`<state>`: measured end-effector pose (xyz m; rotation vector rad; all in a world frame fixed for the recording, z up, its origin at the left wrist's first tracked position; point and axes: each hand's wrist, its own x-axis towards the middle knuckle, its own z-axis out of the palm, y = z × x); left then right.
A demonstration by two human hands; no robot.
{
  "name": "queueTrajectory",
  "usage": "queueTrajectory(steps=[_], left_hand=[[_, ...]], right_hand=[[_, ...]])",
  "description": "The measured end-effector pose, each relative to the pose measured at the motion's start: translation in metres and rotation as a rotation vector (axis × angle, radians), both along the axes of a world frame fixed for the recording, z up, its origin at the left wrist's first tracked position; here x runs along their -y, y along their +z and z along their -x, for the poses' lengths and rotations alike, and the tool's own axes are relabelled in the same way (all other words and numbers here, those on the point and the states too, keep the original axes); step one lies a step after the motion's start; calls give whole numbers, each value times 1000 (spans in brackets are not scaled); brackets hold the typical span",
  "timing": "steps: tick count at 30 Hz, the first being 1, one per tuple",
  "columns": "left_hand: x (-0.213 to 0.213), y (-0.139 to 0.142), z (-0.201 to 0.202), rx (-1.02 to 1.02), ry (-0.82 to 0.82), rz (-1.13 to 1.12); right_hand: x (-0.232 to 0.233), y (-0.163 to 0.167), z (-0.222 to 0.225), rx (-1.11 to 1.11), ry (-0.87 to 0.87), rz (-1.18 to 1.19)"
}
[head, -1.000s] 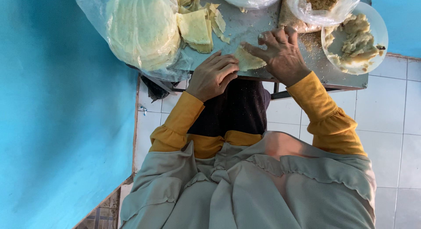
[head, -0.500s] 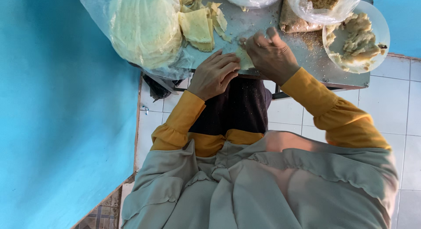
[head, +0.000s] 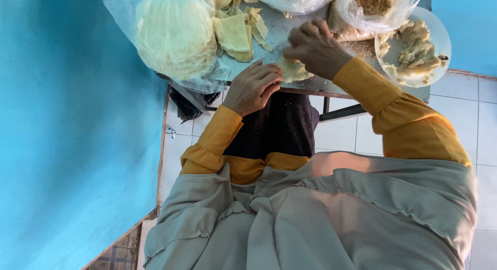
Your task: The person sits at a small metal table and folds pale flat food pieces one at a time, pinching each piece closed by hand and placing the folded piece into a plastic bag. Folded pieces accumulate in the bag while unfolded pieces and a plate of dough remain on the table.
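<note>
A small pale dough wrapper (head: 293, 72) lies near the front edge of the grey metal table (head: 310, 86). My left hand (head: 252, 87), fingers curled, presses on the wrapper's left side. My right hand (head: 317, 48) arches over its right side with the fingertips pinched down on it, hiding much of the wrapper. Both wrists are in yellow sleeves. Just beyond the hands lie cut wrapper pieces (head: 235, 36).
A stack of round wrappers in clear plastic (head: 176, 34) sits at the table's left. A white plate of pale filling (head: 414, 48) is at the right, beside a bag of brown crumbs (head: 375, 1). A blue wall (head: 72, 120) runs along the left; white floor tiles (head: 341, 133) lie below.
My right hand has gone from spread flat to curled and has shifted left onto the wrapper. My left hand has stayed at the wrapper's edge.
</note>
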<state>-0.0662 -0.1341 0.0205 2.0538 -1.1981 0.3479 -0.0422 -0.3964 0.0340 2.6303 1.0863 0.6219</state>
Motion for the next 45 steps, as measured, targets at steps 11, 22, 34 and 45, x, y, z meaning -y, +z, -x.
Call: queueTrajectory(steps=[11,22,34,45], left_hand=[[-3,-3,-8,-8,-3,-9],[3,-4,-8,-15,17,-7],[3,-5,-9,-7,15,-27],[5,3,-5,-50,128,58]], right_hand=[[17,-17,16,-221,-189,-303],[7,-24,25,16,-233,-109],[-11,-19,25,-88,-223,-164],[-32,4,93,199,-263,42]])
